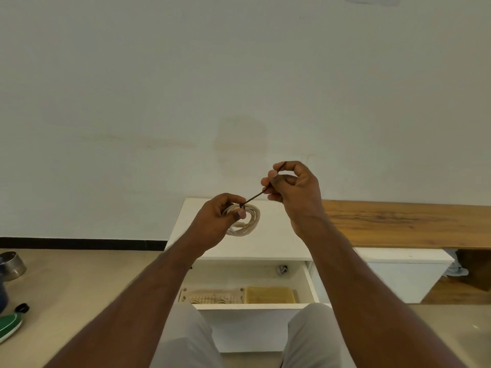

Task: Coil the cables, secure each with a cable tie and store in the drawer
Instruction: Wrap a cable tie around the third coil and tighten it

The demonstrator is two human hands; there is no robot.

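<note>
A white cable (248, 224) is wound into a small coil and held in the air above the white cabinet top (276, 235). My left hand (219, 221) grips the coil at its upper left, thumb over the strands. A thin black cable tie (255, 196) loops around the coil there and its tail runs up to the right. My right hand (291, 187) pinches that tail between thumb and fingers, higher than the coil. Below, the white drawer (312, 282) stands pulled out.
Inside the drawer lie a pale perforated tray (212, 296), a yellow box (269, 294) and a small dark object (282, 269) at the back. A wooden shelf (403, 224) extends right. On the floor at left are a metal tin (12, 265) and a green bottle (9, 325).
</note>
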